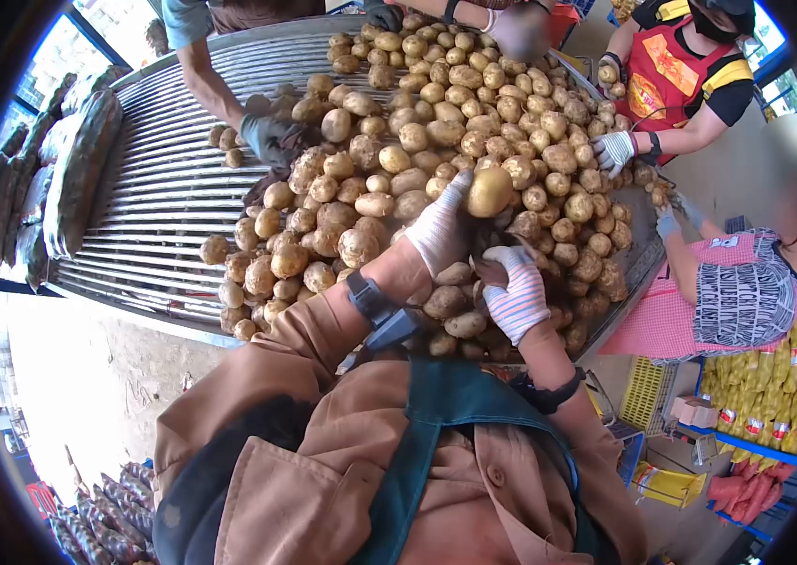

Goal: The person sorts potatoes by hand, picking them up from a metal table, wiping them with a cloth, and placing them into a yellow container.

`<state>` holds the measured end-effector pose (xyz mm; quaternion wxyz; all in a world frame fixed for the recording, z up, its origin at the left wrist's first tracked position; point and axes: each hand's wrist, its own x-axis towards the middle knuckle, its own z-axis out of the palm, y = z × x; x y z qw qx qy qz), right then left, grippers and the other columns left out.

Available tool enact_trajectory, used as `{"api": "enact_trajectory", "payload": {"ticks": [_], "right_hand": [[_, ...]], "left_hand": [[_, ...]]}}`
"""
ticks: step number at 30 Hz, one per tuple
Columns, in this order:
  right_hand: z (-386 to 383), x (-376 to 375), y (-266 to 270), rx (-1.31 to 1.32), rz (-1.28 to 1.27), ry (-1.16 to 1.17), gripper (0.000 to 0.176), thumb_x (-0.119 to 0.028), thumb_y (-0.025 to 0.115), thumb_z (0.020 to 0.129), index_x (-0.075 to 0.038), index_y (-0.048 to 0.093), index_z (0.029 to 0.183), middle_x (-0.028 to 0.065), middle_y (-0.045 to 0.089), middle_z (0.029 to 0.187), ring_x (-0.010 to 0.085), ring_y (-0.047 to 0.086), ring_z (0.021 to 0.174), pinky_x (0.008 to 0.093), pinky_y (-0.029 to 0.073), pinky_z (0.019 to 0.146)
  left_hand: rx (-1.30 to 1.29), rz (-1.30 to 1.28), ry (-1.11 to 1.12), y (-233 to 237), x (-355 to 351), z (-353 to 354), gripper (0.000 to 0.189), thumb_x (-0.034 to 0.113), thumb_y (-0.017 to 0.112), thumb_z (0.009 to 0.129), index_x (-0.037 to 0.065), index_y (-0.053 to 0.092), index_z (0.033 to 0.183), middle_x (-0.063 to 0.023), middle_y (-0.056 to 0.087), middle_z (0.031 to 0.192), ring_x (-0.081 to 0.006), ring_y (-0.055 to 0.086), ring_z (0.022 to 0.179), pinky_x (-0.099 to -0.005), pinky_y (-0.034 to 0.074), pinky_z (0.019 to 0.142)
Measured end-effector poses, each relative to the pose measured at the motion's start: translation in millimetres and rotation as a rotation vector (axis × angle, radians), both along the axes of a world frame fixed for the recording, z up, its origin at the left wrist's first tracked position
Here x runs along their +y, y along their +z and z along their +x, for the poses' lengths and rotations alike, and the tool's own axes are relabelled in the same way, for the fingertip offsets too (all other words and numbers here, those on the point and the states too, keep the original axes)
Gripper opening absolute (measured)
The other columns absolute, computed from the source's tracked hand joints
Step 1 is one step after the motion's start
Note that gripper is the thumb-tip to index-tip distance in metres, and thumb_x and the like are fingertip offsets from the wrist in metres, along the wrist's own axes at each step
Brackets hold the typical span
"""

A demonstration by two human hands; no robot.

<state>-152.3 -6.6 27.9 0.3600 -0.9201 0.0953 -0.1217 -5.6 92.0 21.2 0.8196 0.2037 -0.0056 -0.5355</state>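
My left hand [441, 231], in a white striped glove, is closed around a smooth yellowish potato [490, 192] raised over the heap. My right hand [517, 297], in a similar striped glove, is to its right and closer to my body. Its fingers are curled, with something dark between fingers and thumb that I cannot make out. Below and between the hands lie several darker, soil-covered potatoes [465, 325]. The large potato heap [412, 137] spreads out beyond both hands.
The heap rests on a slatted metal table [149, 202]. A co-worker's dark-gloved hand [271, 139] reaches in at left. Another's white-gloved hand [614, 151] touches potatoes at right. Filled sacks [78, 179] lie on the left end. Yellow net bags [775, 386] and a crate [648, 394] stand right.
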Motion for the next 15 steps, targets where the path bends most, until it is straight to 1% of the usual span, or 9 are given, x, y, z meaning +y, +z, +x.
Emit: {"api": "enact_trajectory", "payload": {"ticks": [1,3,5,6,7,9,10,11,15], "right_hand": [[1,-8,-4,-0.147,0.074,-0.057,0.041,0.005,0.062,0.073,-0.005,0.060,0.113,0.0142,0.063,0.109,0.0306,0.063,0.101,0.0368,0.051,0.090],[3,-18,11,-0.219,0.692,-0.161,0.054,0.011,0.058,0.073,-0.002,0.055,0.125,0.0092,0.060,0.120,0.0205,0.058,0.111,0.0320,0.047,0.098],[9,-15,28,-0.333,0.681,-0.189,0.068,0.012,0.058,0.071,-0.003,0.050,0.137,0.0114,0.056,0.130,0.0204,0.054,0.119,0.0313,0.045,0.102],[13,-18,25,-0.322,0.548,-0.111,0.077,0.012,0.058,0.071,-0.005,0.043,0.145,0.0127,0.051,0.137,0.0208,0.049,0.125,0.0304,0.043,0.104],[17,-8,16,-0.292,0.881,-0.121,0.081,0.011,0.059,0.071,-0.005,0.040,0.147,0.0121,0.049,0.140,0.0216,0.047,0.128,0.0310,0.041,0.106],[19,1,8,-0.384,0.935,-0.131,0.081,0.011,0.059,0.070,-0.003,0.039,0.147,0.0116,0.048,0.139,0.0220,0.050,0.125,0.0324,0.041,0.106],[15,6,9,-0.324,1.072,-0.210,0.079,0.011,0.060,0.070,-0.002,0.041,0.145,0.0125,0.048,0.139,0.0225,0.050,0.124,0.0335,0.041,0.107],[12,6,5,-0.356,0.837,-0.172,0.076,0.012,0.059,0.070,-0.001,0.043,0.143,0.0136,0.049,0.138,0.0221,0.052,0.123,0.0327,0.044,0.103],[13,16,17,-0.523,0.425,-0.128,0.066,0.010,0.060,0.074,-0.002,0.048,0.138,0.0070,0.056,0.113,0.0145,0.058,0.102,0.0246,0.050,0.086]], "left_hand": [[0.017,-0.013,-0.055,14,10,3,0.077,0.069,0.054,0.088,0.006,0.050,0.131,-0.0105,0.057,0.110,-0.0240,0.056,0.101,-0.0365,0.047,0.090],[0.068,0.094,-0.050,43,21,-2,0.075,0.069,0.050,0.089,0.007,0.052,0.130,-0.0104,0.057,0.112,-0.0234,0.055,0.096,-0.0340,0.046,0.088],[0.010,0.252,-0.044,48,21,-9,0.068,0.054,0.050,0.098,0.003,0.043,0.142,-0.0153,0.048,0.143,-0.0282,0.050,0.127,-0.0364,0.039,0.109],[-0.204,0.179,0.008,32,16,-13,0.064,0.049,0.050,0.099,0.003,0.045,0.142,-0.0158,0.049,0.142,-0.0284,0.050,0.127,-0.0367,0.038,0.109],[-0.422,0.106,0.068,14,10,-14,0.059,0.045,0.051,0.100,0.003,0.046,0.142,-0.0163,0.050,0.141,-0.0286,0.050,0.126,-0.0370,0.037,0.109],[-1.077,0.385,0.201,8,13,-4,0.055,0.038,0.052,0.101,0.002,0.046,0.142,-0.0191,0.052,0.138,-0.0288,0.051,0.126,-0.0382,0.038,0.108],[-1.166,0.413,0.269,0,10,-3,0.055,0.037,0.053,0.101,0.002,0.045,0.142,-0.0189,0.053,0.137,-0.0293,0.051,0.126,-0.0383,0.039,0.107],[-1.245,0.448,0.335,-6,9,-1,0.055,0.036,0.054,0.101,0.001,0.044,0.143,-0.0187,0.054,0.136,-0.0297,0.052,0.125,-0.0385,0.040,0.107],[-1.192,0.277,0.177,4,17,-11,0.063,0.036,0.060,0.098,0.002,0.038,0.145,-0.0199,0.056,0.127,-0.0281,0.053,0.122,-0.0376,0.043,0.103]]}}
